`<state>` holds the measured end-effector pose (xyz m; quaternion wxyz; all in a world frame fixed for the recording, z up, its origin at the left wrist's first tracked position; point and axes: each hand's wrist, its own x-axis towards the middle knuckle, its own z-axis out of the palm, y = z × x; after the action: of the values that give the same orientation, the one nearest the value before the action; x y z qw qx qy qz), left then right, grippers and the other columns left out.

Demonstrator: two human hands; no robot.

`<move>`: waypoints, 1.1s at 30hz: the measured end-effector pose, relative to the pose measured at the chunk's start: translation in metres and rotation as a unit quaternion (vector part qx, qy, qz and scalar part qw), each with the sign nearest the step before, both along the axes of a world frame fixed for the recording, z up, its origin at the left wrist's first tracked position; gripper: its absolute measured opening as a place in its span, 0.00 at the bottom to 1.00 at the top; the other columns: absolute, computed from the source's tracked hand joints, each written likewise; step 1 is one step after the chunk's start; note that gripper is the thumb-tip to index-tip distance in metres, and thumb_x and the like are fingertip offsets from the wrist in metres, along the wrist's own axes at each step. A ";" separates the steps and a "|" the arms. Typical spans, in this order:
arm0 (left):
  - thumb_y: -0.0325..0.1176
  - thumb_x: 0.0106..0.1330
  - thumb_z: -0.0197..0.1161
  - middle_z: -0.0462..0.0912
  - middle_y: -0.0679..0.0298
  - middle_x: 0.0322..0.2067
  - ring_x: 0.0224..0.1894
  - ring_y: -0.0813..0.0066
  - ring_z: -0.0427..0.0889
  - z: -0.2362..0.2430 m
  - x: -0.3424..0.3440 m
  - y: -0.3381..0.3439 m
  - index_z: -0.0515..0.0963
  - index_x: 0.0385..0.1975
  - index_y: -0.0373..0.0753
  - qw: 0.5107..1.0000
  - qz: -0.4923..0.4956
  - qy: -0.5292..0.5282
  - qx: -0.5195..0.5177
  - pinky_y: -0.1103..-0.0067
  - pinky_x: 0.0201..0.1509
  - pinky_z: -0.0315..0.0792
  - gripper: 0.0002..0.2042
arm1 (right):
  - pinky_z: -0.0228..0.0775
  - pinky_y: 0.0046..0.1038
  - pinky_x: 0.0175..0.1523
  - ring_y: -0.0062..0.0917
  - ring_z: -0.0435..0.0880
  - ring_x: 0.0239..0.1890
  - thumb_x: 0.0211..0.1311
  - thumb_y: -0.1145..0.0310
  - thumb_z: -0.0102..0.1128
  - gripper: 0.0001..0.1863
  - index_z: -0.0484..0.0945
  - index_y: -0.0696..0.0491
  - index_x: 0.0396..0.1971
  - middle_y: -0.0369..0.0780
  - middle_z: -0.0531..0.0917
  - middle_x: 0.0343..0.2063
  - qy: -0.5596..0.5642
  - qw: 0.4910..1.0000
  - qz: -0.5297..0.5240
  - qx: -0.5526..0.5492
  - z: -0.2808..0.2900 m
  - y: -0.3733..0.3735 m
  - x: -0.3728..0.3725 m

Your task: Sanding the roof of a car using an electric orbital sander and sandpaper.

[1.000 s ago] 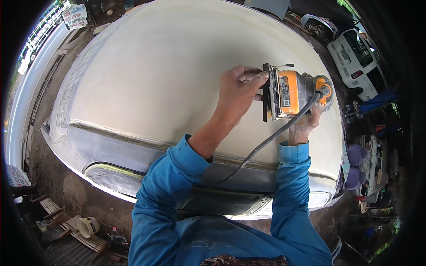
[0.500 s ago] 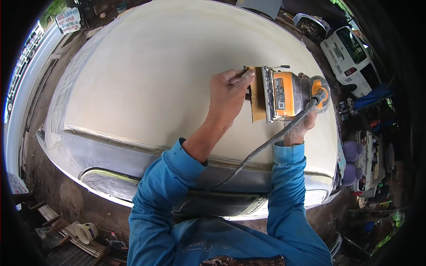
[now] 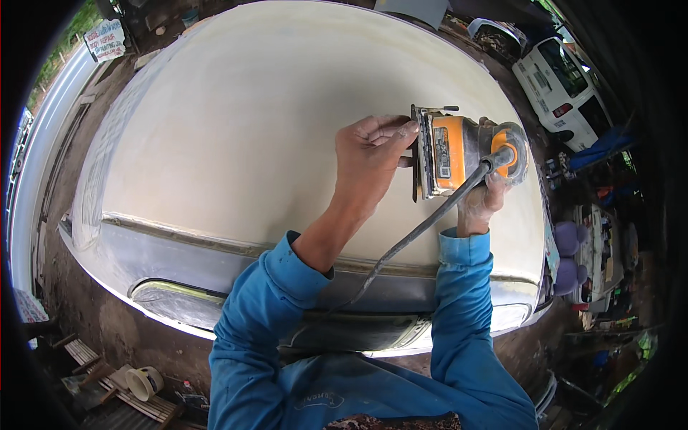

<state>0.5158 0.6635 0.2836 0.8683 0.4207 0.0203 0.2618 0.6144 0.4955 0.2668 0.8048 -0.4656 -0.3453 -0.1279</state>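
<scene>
An orange and black electric sander (image 3: 450, 152) is held on its side above the pale, dusty car roof (image 3: 236, 122), its flat pad turned toward my left hand. My right hand (image 3: 481, 206) grips the sander body from behind and below, much of it hidden by the tool. My left hand (image 3: 367, 150) is closed, thumb and fingers pinching the edge of a sheet of sandpaper (image 3: 415, 175). The sheet lies nearly edge-on along the pad face, so its surface hardly shows. A grey power cord (image 3: 423, 240) runs from the sander down past my forearms.
The car's side windows (image 3: 179, 297) lie below the roof's near edge. A white van (image 3: 562, 93) stands at the far right, with purple seats (image 3: 567, 261) nearer. At lower left, a white bucket (image 3: 145, 383) rests by a slatted bench (image 3: 100, 365). A painted sign (image 3: 105, 40) stands far left.
The sandpaper sheet, seen tan and apart from the pad before, now lies edge-on close against it. The sander has shifted slightly left and its cord has swung a little left.
</scene>
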 end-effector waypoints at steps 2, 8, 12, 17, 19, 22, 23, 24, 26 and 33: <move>0.29 0.66 0.67 0.86 0.54 0.33 0.34 0.76 0.85 -0.001 0.000 0.002 0.79 0.42 0.25 1.000 0.003 0.011 0.006 0.78 0.35 0.83 0.12 | 0.67 0.44 0.69 0.43 0.75 0.61 0.52 0.61 0.64 0.39 0.63 0.60 0.63 0.53 0.73 0.59 -0.006 1.000 0.004 -0.020 0.004 0.001 -0.004; 0.26 0.64 0.67 0.86 0.55 0.32 0.32 0.76 0.85 -0.002 0.001 -0.001 0.79 0.38 0.26 1.000 0.019 -0.004 0.006 0.80 0.33 0.82 0.09 | 0.70 0.40 0.65 0.39 0.79 0.57 0.43 0.65 0.78 0.44 0.64 0.59 0.61 0.50 0.77 0.54 -0.030 0.999 0.028 0.003 0.002 0.001 -0.001; 0.24 0.63 0.67 0.85 0.56 0.31 0.31 0.78 0.85 -0.002 0.000 0.000 0.77 0.38 0.28 0.999 0.050 0.009 0.001 0.81 0.32 0.82 0.08 | 0.71 0.41 0.64 0.41 0.79 0.56 0.40 0.59 0.81 0.49 0.62 0.57 0.62 0.51 0.77 0.53 -0.034 0.999 0.016 -0.014 0.002 0.005 -0.006; 0.22 0.63 0.66 0.85 0.57 0.30 0.31 0.78 0.85 -0.002 -0.001 0.001 0.76 0.37 0.29 0.999 0.041 -0.014 -0.012 0.81 0.31 0.83 0.07 | 0.72 0.44 0.64 0.45 0.78 0.57 0.38 0.55 0.82 0.53 0.59 0.55 0.63 0.52 0.75 0.55 -0.022 1.000 0.011 -0.018 0.005 0.005 -0.009; 0.21 0.63 0.66 0.85 0.57 0.31 0.32 0.78 0.85 -0.003 0.000 0.001 0.76 0.36 0.30 0.999 0.042 -0.031 -0.009 0.80 0.32 0.83 0.06 | 0.72 0.44 0.64 0.45 0.78 0.58 0.38 0.55 0.82 0.53 0.59 0.54 0.63 0.52 0.75 0.55 -0.028 0.999 0.006 -0.020 0.005 0.005 -0.009; 0.21 0.63 0.66 0.85 0.57 0.31 0.32 0.78 0.85 -0.004 0.000 0.003 0.76 0.36 0.30 0.999 0.036 -0.027 0.002 0.81 0.32 0.84 0.06 | 0.71 0.44 0.64 0.45 0.78 0.58 0.38 0.55 0.83 0.53 0.59 0.54 0.63 0.52 0.75 0.54 -0.037 0.999 -0.004 -0.025 0.008 0.007 -0.011; 0.21 0.63 0.66 0.85 0.57 0.31 0.32 0.78 0.85 -0.004 0.000 0.004 0.76 0.36 0.30 0.999 0.035 -0.027 0.002 0.81 0.32 0.84 0.06 | 0.71 0.43 0.64 0.44 0.78 0.58 0.37 0.55 0.83 0.53 0.60 0.54 0.63 0.51 0.76 0.54 -0.040 0.999 -0.009 -0.026 0.010 0.007 -0.012; 0.21 0.63 0.66 0.85 0.57 0.31 0.32 0.78 0.85 -0.003 0.001 0.005 0.76 0.36 0.30 0.999 0.033 -0.027 0.016 0.81 0.32 0.84 0.06 | 0.71 0.43 0.64 0.44 0.78 0.58 0.37 0.55 0.83 0.53 0.60 0.54 0.63 0.51 0.76 0.54 -0.039 0.999 -0.010 -0.026 0.011 0.007 -0.012; 0.21 0.63 0.67 0.85 0.56 0.32 0.32 0.78 0.85 -0.005 0.001 0.008 0.76 0.36 0.29 0.999 0.033 -0.025 0.031 0.81 0.32 0.84 0.07 | 0.72 0.41 0.63 0.41 0.79 0.56 0.36 0.55 0.84 0.53 0.60 0.55 0.62 0.49 0.77 0.52 -0.035 0.999 -0.025 -0.033 0.011 0.009 -0.012; 0.21 0.63 0.67 0.85 0.55 0.33 0.35 0.76 0.86 0.005 -0.004 0.008 0.77 0.38 0.27 0.994 0.043 -0.035 0.089 0.80 0.34 0.84 0.07 | 0.67 0.41 0.69 0.40 0.75 0.61 0.45 0.63 0.79 0.47 0.63 0.58 0.65 0.51 0.74 0.59 -0.101 0.993 -0.018 -0.064 0.009 -0.006 -0.001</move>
<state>0.5117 0.6719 0.2886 0.8157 0.4854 -0.0156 0.3143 0.6130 0.4894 0.2760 0.7323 -0.5067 -0.4234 -0.1665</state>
